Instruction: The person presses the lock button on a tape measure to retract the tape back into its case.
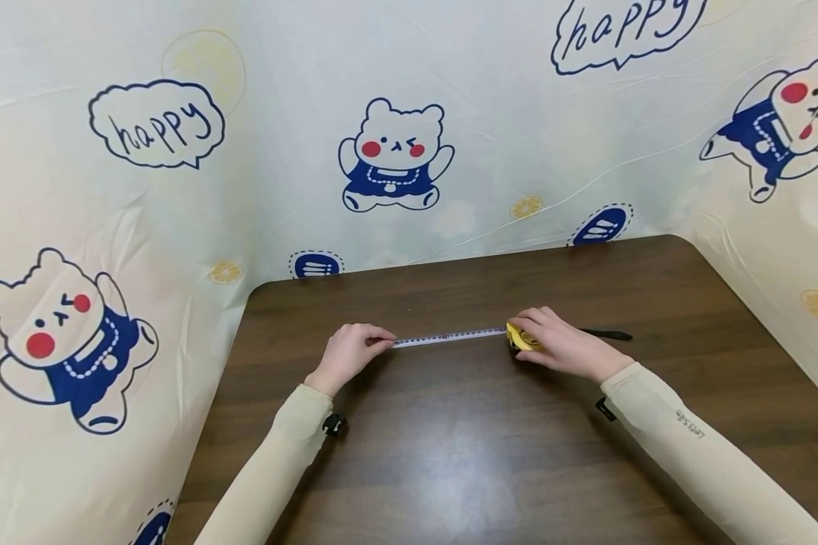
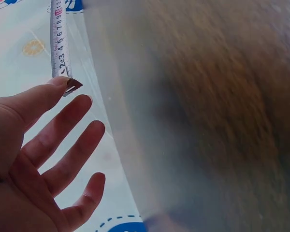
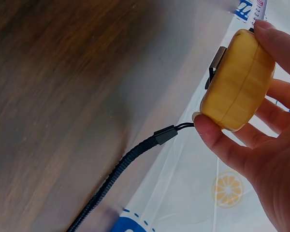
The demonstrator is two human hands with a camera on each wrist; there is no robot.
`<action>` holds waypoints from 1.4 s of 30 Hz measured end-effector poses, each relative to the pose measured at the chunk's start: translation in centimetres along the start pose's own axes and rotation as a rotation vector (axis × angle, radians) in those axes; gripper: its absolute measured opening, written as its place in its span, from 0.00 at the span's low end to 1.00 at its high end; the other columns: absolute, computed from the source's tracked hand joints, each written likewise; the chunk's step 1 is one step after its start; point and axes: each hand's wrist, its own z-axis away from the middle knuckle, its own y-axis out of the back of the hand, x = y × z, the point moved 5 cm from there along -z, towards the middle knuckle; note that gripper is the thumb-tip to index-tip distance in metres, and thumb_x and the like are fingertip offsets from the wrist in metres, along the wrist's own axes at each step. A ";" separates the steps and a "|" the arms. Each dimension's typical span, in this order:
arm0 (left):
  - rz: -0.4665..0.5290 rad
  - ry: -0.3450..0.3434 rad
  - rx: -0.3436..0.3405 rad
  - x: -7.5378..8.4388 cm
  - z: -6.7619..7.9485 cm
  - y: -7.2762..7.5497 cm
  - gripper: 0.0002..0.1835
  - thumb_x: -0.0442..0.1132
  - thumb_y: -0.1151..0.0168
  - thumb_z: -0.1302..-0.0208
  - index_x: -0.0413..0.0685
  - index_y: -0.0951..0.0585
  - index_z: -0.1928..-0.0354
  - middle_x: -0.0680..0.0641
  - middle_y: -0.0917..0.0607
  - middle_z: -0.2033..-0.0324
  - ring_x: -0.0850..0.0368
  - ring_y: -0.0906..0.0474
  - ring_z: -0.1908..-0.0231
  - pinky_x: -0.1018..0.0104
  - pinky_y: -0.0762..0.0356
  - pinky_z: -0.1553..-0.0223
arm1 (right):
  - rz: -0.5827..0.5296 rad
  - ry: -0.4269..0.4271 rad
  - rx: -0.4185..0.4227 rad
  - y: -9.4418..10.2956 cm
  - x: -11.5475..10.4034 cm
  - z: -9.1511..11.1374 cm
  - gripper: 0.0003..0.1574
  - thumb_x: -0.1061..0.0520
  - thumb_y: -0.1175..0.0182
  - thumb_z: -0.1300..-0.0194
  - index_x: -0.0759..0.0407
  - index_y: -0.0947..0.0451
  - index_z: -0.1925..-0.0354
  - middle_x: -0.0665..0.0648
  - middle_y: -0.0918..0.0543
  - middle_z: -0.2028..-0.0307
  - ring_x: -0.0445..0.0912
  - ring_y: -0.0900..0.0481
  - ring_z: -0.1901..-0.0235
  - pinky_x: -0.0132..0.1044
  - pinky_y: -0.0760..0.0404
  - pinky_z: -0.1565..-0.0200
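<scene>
Near centre, I see the left hand (image 1: 349, 354) pinching the tape (image 1: 449, 337). Farther right, the right hand (image 1: 565, 342) clasps the yellow case (image 3: 238, 82) between its fingers.

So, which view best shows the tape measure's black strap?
The right wrist view: it shows the black strap close up, with a thin cord leading toward the yellow tape measure, though its far end runs out of frame. The head view shows it small and partly hidden; the left wrist view shows none of it.
</scene>
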 end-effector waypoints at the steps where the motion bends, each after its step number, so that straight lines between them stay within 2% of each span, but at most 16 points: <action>1: -0.001 -0.002 0.003 0.1 0.0 0.0 0.06 0.42 0.28 0.32 0.54 0.07 0.56 0.51 0.08 0.59 0.53 0.12 0.58 0.51 0.15 0.50 | 0.000 0.001 0.001 0.0 0.0 0.0 0.35 0.54 0.28 0.32 0.69 0.26 0.35 0.63 0.22 0.41 0.55 0.26 0.43 0.51 0.21 0.43; 19: 0.017 0.000 -0.003 0.9 -0.4 -0.7 0.06 0.42 0.28 0.32 0.54 0.07 0.57 0.52 0.08 0.59 0.55 0.13 0.59 0.52 0.16 0.50 | -0.009 -0.003 -0.002 -0.3 -0.6 -0.2 0.34 0.53 0.29 0.31 0.68 0.26 0.34 0.62 0.22 0.41 0.53 0.27 0.43 0.50 0.21 0.44; 26: 0.036 -0.028 0.006 1.3 -0.4 -1.0 0.06 0.42 0.28 0.32 0.54 0.07 0.57 0.53 0.08 0.60 0.56 0.12 0.60 0.53 0.15 0.51 | 0.004 0.008 -0.006 -0.4 -0.9 -0.4 0.34 0.53 0.29 0.31 0.67 0.26 0.33 0.61 0.22 0.41 0.52 0.27 0.43 0.48 0.20 0.44; 42: 0.047 -0.020 -0.016 2.0 -0.8 -2.3 0.06 0.42 0.28 0.32 0.55 0.07 0.57 0.54 0.08 0.60 0.57 0.13 0.58 0.54 0.16 0.50 | 0.012 0.011 -0.015 -1.0 -1.6 -0.6 0.35 0.51 0.30 0.30 0.67 0.26 0.33 0.61 0.22 0.41 0.52 0.27 0.43 0.47 0.19 0.45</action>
